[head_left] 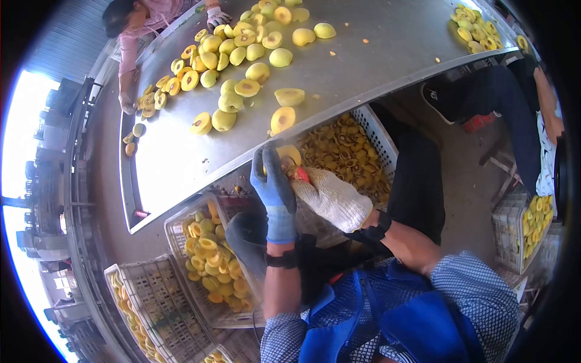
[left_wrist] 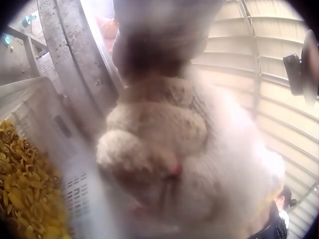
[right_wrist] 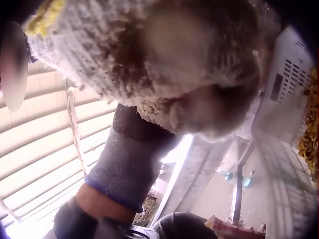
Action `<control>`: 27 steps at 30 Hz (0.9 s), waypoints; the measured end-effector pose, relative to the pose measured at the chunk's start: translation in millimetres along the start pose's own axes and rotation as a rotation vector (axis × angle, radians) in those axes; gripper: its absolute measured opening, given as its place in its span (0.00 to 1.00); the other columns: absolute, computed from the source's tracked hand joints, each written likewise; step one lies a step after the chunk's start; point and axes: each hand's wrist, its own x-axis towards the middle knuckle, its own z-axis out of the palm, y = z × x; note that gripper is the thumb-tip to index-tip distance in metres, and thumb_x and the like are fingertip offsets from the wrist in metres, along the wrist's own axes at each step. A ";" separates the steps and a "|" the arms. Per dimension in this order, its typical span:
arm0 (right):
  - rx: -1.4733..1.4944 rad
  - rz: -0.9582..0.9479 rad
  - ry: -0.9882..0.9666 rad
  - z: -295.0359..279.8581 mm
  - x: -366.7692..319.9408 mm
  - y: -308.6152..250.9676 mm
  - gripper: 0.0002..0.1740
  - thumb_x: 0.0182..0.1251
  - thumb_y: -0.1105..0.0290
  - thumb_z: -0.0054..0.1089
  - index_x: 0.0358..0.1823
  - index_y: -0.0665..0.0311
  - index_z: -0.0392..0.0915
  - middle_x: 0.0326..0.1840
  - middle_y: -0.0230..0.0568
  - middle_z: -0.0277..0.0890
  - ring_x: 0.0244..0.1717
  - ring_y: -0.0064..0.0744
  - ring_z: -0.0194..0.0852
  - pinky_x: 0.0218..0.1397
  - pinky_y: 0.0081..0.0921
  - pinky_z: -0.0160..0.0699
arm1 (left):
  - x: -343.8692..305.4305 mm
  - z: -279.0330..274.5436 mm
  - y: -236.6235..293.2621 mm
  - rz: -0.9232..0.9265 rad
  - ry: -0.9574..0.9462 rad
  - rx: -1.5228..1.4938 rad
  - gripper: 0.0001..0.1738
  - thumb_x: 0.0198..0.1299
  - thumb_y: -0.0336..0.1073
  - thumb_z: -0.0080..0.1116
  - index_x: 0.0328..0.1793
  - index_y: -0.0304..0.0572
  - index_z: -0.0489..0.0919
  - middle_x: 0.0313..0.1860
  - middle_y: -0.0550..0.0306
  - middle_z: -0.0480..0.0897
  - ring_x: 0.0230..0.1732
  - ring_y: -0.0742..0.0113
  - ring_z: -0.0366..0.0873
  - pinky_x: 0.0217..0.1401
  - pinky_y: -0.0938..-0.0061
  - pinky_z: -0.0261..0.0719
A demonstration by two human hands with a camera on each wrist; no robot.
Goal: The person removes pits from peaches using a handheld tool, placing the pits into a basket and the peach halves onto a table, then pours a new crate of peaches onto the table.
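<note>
In the head view my left hand (head_left: pixel 275 193), in a blue and dark grey glove, grips a yellow fruit half (head_left: pixel 290 152) at the table's near edge. My right hand (head_left: pixel 336 199) wears a white knit glove and holds a small tool with a red handle (head_left: pixel 301 174) against that fruit. The tool's working end is hidden by the fingers and fruit. In the left wrist view the white glove (left_wrist: pixel 154 129) fills the middle, its fingers curled round a red bit (left_wrist: pixel 174 168). The right wrist view shows the white glove (right_wrist: pixel 149 55) above the grey glove's cuff (right_wrist: pixel 124 164).
Many green-yellow fruit halves (head_left: pixel 247 88) lie on the metal table (head_left: pixel 357 72). Below its edge stands a crate of yellow scraps (head_left: pixel 345 151). Another crate (head_left: pixel 175 227) of fruit halves is at left. A person's gloved hand (head_left: pixel 216 17) is across the table; another person sits at right.
</note>
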 end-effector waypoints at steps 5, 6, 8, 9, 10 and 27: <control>0.109 0.027 0.057 7.9 3.9 4.3 0.23 0.73 0.49 0.50 0.48 0.63 0.78 0.40 0.59 0.81 0.46 0.61 0.78 0.44 0.46 0.79 | -1.0 11.6 -5.0 -0.046 0.119 -0.078 0.17 0.75 0.40 0.47 0.53 0.33 0.79 0.43 0.61 0.80 0.42 0.76 0.73 0.46 0.80 0.72; 0.142 -0.004 0.066 7.5 4.5 5.9 0.23 0.73 0.49 0.50 0.48 0.63 0.79 0.39 0.59 0.81 0.46 0.61 0.78 0.44 0.46 0.78 | -1.0 12.7 -5.4 -0.045 0.127 -0.093 0.17 0.75 0.40 0.47 0.52 0.33 0.79 0.43 0.61 0.80 0.42 0.76 0.73 0.46 0.80 0.72; 0.153 -0.026 0.064 4.6 4.0 5.8 0.23 0.73 0.49 0.50 0.48 0.63 0.79 0.40 0.59 0.81 0.46 0.61 0.78 0.44 0.46 0.78 | -2.5 15.0 -6.1 -0.050 0.147 -0.127 0.16 0.74 0.39 0.48 0.52 0.33 0.79 0.43 0.61 0.80 0.42 0.76 0.73 0.46 0.80 0.72; 0.131 -0.019 0.054 0.1 2.2 1.4 0.23 0.73 0.49 0.50 0.48 0.64 0.79 0.40 0.58 0.81 0.46 0.61 0.78 0.44 0.46 0.78 | -3.2 15.9 -6.1 -0.038 0.143 -0.113 0.16 0.74 0.39 0.48 0.52 0.33 0.79 0.43 0.61 0.80 0.42 0.76 0.73 0.46 0.80 0.72; 0.108 -0.015 0.045 -3.0 1.4 -0.8 0.24 0.73 0.49 0.50 0.48 0.64 0.79 0.40 0.58 0.81 0.46 0.61 0.78 0.44 0.46 0.78 | -3.0 17.0 -5.5 -0.024 0.138 -0.100 0.16 0.74 0.40 0.48 0.51 0.33 0.80 0.42 0.61 0.80 0.41 0.76 0.73 0.46 0.80 0.72; 0.589 0.094 -0.282 -14.1 -27.5 10.8 0.21 0.75 0.45 0.51 0.41 0.56 0.78 0.21 0.23 0.67 0.17 0.15 0.63 0.18 0.18 0.58 | 5.6 -13.3 -1.7 -0.148 -0.426 0.009 0.21 0.69 0.44 0.55 0.44 0.28 0.83 0.38 0.51 0.86 0.39 0.65 0.83 0.49 0.71 0.81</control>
